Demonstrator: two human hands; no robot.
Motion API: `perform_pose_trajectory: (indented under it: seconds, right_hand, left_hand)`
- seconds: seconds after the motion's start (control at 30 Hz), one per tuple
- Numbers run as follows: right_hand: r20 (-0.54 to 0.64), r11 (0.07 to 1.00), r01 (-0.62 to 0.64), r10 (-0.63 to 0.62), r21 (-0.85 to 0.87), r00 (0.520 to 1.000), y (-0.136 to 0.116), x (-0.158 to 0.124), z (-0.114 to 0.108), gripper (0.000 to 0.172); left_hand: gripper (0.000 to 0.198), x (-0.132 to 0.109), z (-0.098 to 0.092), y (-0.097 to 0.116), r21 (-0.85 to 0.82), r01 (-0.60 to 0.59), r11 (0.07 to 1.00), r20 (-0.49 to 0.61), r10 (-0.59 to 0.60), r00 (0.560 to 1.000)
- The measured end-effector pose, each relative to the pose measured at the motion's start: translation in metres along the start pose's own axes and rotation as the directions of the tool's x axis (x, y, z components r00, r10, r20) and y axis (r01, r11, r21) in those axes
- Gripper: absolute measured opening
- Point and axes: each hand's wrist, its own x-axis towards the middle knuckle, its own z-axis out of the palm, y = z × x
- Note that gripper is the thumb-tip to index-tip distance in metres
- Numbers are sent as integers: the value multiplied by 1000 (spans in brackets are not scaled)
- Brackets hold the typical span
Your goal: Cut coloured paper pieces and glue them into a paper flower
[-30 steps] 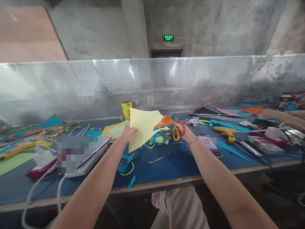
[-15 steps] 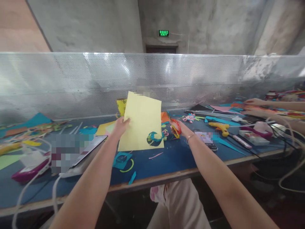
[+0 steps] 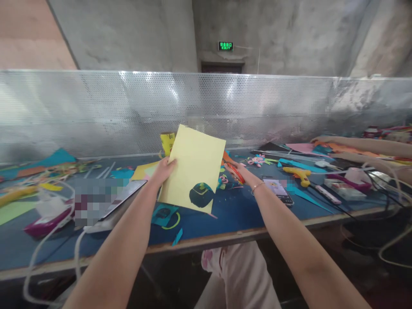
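My left hand (image 3: 165, 168) grips the left edge of a pale yellow sheet of paper (image 3: 196, 161), which is held up at a tilt above the table. A rounded hole is cut near the sheet's lower right corner, and the dark table top and green scraps show through it. On the right, my right hand (image 3: 243, 171) is closed around red-handled scissors (image 3: 236, 173), beside the sheet's right edge. Their blades cannot be made out clearly. Behind the sheet are curled paper pieces (image 3: 222, 180) and an orange scrap (image 3: 227, 157).
Blue paper scraps (image 3: 164, 214) lie near the blue table's (image 3: 222, 231) front edge. To the right are a phone (image 3: 277, 191), a yellow glue gun (image 3: 298, 175) and another person's arm (image 3: 350, 146). A tablet (image 3: 124, 197) stands at left; a perforated metal screen (image 3: 128, 111) runs behind.
The yellow sheet has turned clockwise, its lower right corner dropping lower. The scissors have turned in my right hand. At far right the other person's arms have moved left.
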Motion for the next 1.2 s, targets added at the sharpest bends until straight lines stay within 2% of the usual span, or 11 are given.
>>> perform_pose_trajectory:
  seconds: [0.13, 0.27, 0.5, 0.73, 0.83, 1.0, 1.1, 1.2]
  right_hand:
    - [11, 987, 60, -59, -147, 998, -7, -8, 1, 44]
    - [-39, 961, 106, -120, -256, 992, -11, -11, 1, 46]
    - [18, 939, 164, -167, -301, 986, -12, -10, 0, 41]
    - [83, 925, 164, -144, -344, 986, -13, -10, -5, 44]
    - [109, 903, 205, -177, -378, 978, -11, -8, -8, 50]
    - [82, 885, 192, -173, -424, 981, -9, -6, -9, 55]
    - [91, 882, 212, -191, -421, 977, -8, -5, -9, 54]
    - [73, 888, 207, -195, -411, 978, -9, -5, -9, 52]
  left_hand:
    - [35, 2, -7, -1, 54, 8, 999, 18, -9, 1000]
    - [37, 4, -10, -5, 9, 48, 999, 36, -48, 998]
    - [37, 8, -15, -10, 70, 57, 996, -113, -49, 992]
    - [34, 10, -17, -19, 52, 39, 998, -115, -32, 993]
    - [34, 11, -18, -20, 3, 22, 1000, -148, -21, 989]
    - [34, 16, -16, -21, -195, -12, 981, -323, -52, 945]
    - [37, 17, -15, -22, -306, -25, 952, -292, -69, 954]
    - [40, 16, -15, -21, -324, 0, 946, -240, -82, 967]
